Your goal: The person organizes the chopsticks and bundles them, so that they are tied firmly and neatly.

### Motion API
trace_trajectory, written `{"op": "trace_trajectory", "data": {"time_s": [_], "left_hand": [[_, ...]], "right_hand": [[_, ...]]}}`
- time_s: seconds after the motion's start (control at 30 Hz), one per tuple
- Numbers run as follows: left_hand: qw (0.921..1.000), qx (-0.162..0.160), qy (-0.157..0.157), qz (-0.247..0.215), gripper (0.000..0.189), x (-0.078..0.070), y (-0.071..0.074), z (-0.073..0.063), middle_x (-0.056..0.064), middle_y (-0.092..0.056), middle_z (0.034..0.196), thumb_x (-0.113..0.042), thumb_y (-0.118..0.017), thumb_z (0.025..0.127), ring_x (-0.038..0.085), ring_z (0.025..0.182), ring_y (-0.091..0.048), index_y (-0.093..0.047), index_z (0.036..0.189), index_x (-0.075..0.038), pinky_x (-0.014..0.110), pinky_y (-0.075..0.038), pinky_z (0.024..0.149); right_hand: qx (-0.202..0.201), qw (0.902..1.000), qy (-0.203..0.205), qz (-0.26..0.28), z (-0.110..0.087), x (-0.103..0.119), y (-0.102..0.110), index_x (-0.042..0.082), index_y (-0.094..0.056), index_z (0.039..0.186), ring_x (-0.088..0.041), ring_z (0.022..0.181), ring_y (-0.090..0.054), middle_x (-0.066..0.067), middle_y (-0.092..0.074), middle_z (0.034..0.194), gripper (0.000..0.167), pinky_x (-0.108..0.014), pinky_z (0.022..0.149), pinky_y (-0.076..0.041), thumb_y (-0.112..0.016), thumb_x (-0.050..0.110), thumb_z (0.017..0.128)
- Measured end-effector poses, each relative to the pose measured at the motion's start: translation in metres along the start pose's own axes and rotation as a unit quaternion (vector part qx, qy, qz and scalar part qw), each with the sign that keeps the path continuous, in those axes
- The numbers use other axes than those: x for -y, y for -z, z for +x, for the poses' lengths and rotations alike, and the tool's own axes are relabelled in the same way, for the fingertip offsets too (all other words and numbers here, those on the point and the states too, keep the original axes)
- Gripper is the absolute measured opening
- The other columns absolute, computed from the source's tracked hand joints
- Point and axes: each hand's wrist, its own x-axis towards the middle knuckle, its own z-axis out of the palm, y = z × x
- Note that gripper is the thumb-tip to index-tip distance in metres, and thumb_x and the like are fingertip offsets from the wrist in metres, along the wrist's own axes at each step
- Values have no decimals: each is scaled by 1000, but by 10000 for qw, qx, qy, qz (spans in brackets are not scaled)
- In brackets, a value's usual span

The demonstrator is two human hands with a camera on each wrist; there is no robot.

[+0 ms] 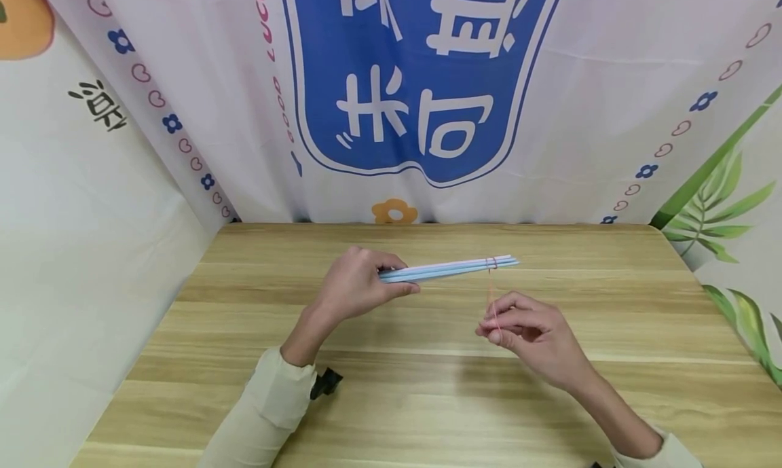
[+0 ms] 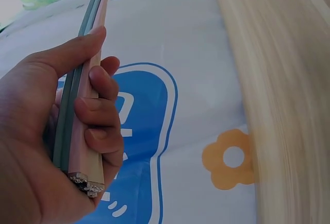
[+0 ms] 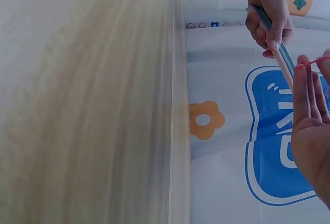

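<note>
My left hand (image 1: pixel 357 284) grips a bundle of slim pastel chopsticks (image 1: pixel 449 269) above the table, their tips pointing right. In the left wrist view the chopsticks (image 2: pixel 77 126) are green, pink and beige, with fingers curled round them and the thick patterned ends by the palm. A thin red rubber band (image 1: pixel 491 263) is wound near the tips. One loop of it stretches down to my right hand (image 1: pixel 537 335), which holds it with thumb and fingers. The right wrist view shows the red band (image 3: pixel 313 62) taut between fingertips and thumb.
Below both hands lies a wood-grain table (image 1: pixel 391 400). A white printed curtain (image 1: pixel 611 115) with a blue sign hangs behind its back edge, and pale cloth (image 1: pixel 91 250) covers the left side. A black strap piece (image 1: pixel 326 383) sits at the left cuff.
</note>
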Motion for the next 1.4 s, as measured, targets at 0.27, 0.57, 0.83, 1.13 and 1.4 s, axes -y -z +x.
{"op": "trace_trajectory", "data": {"time_s": [0.27, 0.57, 0.83, 1.13, 1.4], "left_hand": [[9992, 269, 280, -23, 26, 4, -2, 2, -7, -79, 82, -38, -92, 86, 5, 53, -47, -87, 102, -18, 22, -34, 52], [9992, -54, 212, 323, 27, 0, -3, 3, -6, -78, 80, -37, -92, 85, 4, 51, -47, -87, 103, -18, 21, -31, 50], [9979, -467, -55, 441, 28, -6, -5, 0, -4, -82, 83, -37, -94, 83, 2, 53, -52, -88, 101, -17, 20, -35, 51], [9989, -224, -353, -214, 30, -5, 2, -5, -3, -84, 90, -36, -95, 82, 1, 60, -60, -88, 103, -16, 21, -47, 56], [9961, 267, -438, -714, 36, -2, 14, -7, 4, -84, 98, -34, -95, 83, 2, 64, -63, -86, 109, -11, 21, -49, 56]], "right_hand": [[17, 9988, 298, 395, -3, -5, -14, -5, -26, 165, -12, 111, -76, -3, -64, 133, 69, -34, 92, -63, -56, -13, 103], [-386, 9828, -1061, 1463, -9, 9, -29, 29, 11, 172, -16, 109, -77, -3, -57, 148, 89, -40, 95, -62, -46, -2, 112], [-622, 9415, -1530, 2937, -5, 20, -28, 9, 11, 172, -9, 108, -75, 2, -64, 143, 72, -27, 98, -59, -37, 9, 117], [-314, 9128, -1483, 3793, -2, 18, -21, 1, 5, 169, -7, 108, -75, 0, -67, 134, 63, -20, 98, -57, -30, 8, 118], [-243, 8686, -819, 4881, 3, 14, -5, 5, -37, 163, -14, 109, -76, -11, -71, 128, 50, -21, 98, -58, -22, 2, 116]]}}
